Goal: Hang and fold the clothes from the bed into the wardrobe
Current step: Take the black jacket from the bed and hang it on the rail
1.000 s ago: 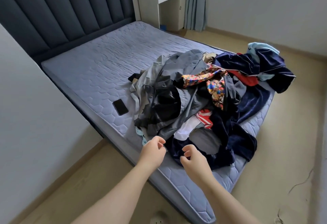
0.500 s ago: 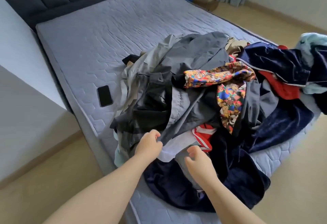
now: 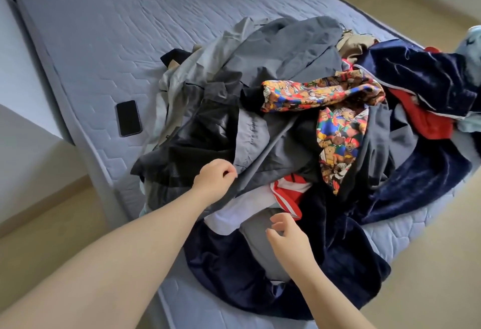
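A tangled pile of clothes lies on the near right part of the bed (image 3: 109, 42). On top is a grey jacket (image 3: 286, 50), with a black mesh garment (image 3: 197, 141), a bear-print shirt (image 3: 338, 136), a red and white piece (image 3: 289, 193) and a dark blue velvet garment (image 3: 338, 263). My left hand (image 3: 214, 180) has its fingers curled and pinches the grey jacket's lower edge. My right hand (image 3: 286, 235) hovers just above a pale grey cloth (image 3: 257, 245), fingers loosely bent and holding nothing.
A black phone (image 3: 128, 118) lies on the mattress left of the pile. Beige floor (image 3: 52, 219) runs along the bed's near left side and at the far right. A pale wall corner (image 3: 18, 131) stands close on the left.
I have come closer to the bed and leaned over the pile. Both hands moved forward onto the clothes; the left reached the grey jacket's edge, the right moved over the pale grey cloth.
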Demonstrator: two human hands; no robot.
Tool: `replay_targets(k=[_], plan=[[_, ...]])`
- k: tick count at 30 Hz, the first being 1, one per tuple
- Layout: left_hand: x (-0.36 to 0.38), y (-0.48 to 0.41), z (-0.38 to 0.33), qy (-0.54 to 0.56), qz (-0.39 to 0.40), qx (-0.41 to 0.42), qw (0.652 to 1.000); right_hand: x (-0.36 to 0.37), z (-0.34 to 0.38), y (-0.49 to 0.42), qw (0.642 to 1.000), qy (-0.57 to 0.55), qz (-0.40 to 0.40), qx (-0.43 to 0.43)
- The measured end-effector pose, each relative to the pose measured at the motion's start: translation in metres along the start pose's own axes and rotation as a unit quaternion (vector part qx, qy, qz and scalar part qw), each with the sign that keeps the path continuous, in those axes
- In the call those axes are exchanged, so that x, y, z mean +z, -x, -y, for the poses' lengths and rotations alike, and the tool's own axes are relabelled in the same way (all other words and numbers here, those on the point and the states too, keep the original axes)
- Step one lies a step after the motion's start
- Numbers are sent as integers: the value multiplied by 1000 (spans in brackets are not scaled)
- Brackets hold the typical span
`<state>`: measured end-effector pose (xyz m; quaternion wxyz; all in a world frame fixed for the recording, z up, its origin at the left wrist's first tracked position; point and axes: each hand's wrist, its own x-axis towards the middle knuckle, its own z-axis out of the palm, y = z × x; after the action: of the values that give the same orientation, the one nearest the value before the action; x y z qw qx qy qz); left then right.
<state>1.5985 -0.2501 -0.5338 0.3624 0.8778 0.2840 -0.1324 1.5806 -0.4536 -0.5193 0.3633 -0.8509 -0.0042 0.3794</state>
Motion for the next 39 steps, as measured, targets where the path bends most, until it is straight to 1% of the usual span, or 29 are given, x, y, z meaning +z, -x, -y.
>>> replay_targets(k=[1,3,4,5,6,7,8,9,10,11,12,14,15,16,18,19,20,22,24,26,27,29,30,31,33,34,36,37,39], plan=[[-2,2,0,18,52,20,998,2,4,1,1000,-4,1,-1],[-3,-1,-2,6,149,26,989,8,12,1,1000,-18,3,-7],[-2,-3,-2,2,170,15,985,11,15,1,1000,-25,3,-9],[-1,-4,-3,12,169,4,986,13,17,1,999,-32,3,-8],[0,-2,-3,36,137,5,990,14,18,2,999,-38,-1,-7],[-1,1,-1,64,72,17,995,15,19,3,999,-47,-10,-4],[-4,8,1,95,-11,24,995,14,19,6,998,-55,-21,0],[-10,16,4,133,-95,16,986,14,20,9,997,-66,-32,5],[-21,26,7,178,-154,1,972,14,22,13,996,-80,-40,9],[-34,35,11,223,-182,-13,958,14,27,18,994,-97,-48,13],[-49,45,16,263,-189,-23,946,14,35,22,992,-113,-56,15],[-83,63,23,350,-180,-41,918,15,54,31,986,-149,-67,12],[-105,74,27,405,-174,-47,897,16,68,37,983,-170,-68,7],[-127,86,29,467,-163,-49,868,18,82,45,980,-186,-65,3],[-174,116,29,575,-130,-41,807,24,116,63,981,-181,-58,-23],[-193,128,26,606,-114,-34,787,27,130,70,984,-166,-51,-42],[-214,143,22,628,-98,-22,771,31,147,78,985,-151,-45,-70],[-248,173,11,652,-60,10,756,40,181,99,979,-147,-38,-140],[-278,205,-2,658,-7,53,751,51,213,123,960,-159,-53,-226],[-301,234,-14,656,45,96,747,59,242,143,947,-147,-106,-267],[-309,244,-19,656,60,115,744,62,253,150,949,-119,-141,-257],[-327,267,-25,659,77,153,732,66,271,167,955,-25,-200,-218],[-336,279,-26,656,81,171,730,66,277,177,951,24,-220,-215],[-343,288,-27,651,83,186,731,66,282,185,947,48,-229,-221],[-355,301,-30,648,64,203,732,59,289,197,933,17,-233,-273],[-359,304,-33,646,40,205,734,54,290,203,930,-25,-219,-295],[-364,313,-38,638,-34,210,740,39,287,220,922,-117,-204,-307],[-365,316,-42,617,-67,216,754,27,287,230,917,-157,-201,-307],[-362,312,-43,527,-121,219,812,9,292,241,904,-226,-187,-310]])
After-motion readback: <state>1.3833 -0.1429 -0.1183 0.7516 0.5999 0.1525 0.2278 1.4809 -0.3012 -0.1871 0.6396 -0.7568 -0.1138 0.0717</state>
